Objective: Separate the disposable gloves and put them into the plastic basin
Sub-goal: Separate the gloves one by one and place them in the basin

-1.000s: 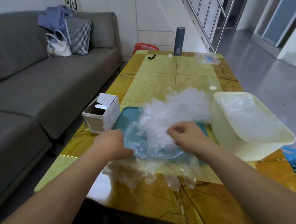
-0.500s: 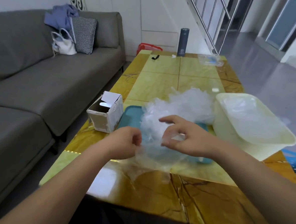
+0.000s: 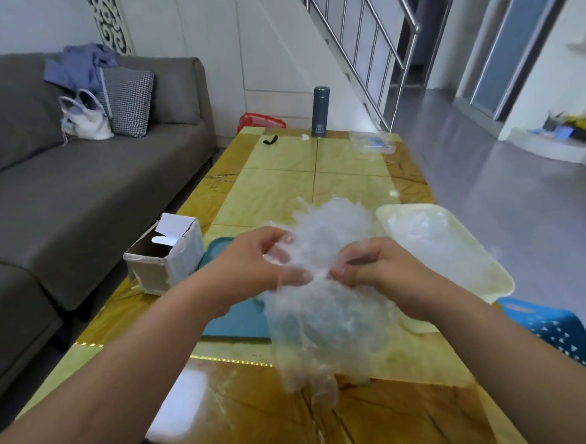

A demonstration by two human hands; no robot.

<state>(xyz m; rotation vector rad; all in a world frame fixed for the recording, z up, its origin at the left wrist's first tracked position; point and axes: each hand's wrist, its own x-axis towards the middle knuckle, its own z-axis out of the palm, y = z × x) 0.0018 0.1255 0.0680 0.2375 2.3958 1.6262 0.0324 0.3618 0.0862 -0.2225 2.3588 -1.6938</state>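
Observation:
A heap of clear disposable gloves (image 3: 333,226) lies on a teal tray (image 3: 236,323) in the middle of the table. In front of it I hold up a clump of clear gloves (image 3: 325,326) that hangs down over the table's near part. My left hand (image 3: 256,268) pinches its top edge on the left, my right hand (image 3: 373,268) pinches it on the right, the fingertips of both nearly meeting. The cream plastic basin (image 3: 494,278) stands to the right, with some clear gloves (image 3: 419,228) lying inside.
An open cardboard box (image 3: 165,257) stands left of the tray. A dark flask (image 3: 320,112), a black clip (image 3: 270,139) and a clear bag (image 3: 370,141) are at the table's far end. A grey sofa (image 3: 76,187) runs along the left. A blue basket (image 3: 559,329) sits lower right.
Both hands rose from the low pile and came together, lifting a clump of gloves off the table so it now hangs between them. The camera view tilted up slightly.

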